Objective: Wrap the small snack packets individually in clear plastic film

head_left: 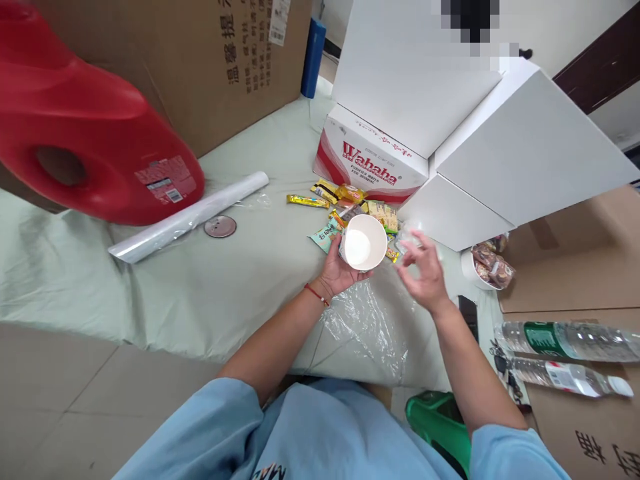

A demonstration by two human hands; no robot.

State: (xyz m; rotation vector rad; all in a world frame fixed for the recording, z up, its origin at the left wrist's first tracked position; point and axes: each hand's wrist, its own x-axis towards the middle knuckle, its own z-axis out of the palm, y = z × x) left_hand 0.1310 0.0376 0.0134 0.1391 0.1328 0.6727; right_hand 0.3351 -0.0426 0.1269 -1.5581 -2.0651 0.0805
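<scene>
from here i see the left hand [341, 272] holding a white cup [365, 242]. the right hand [426, 273] hovers beside it, loosely spread.

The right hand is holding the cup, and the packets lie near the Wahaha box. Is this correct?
Not the right hand: the head view shows the left hand holding the cup. The packets do lie near the Wahaha box.
</scene>
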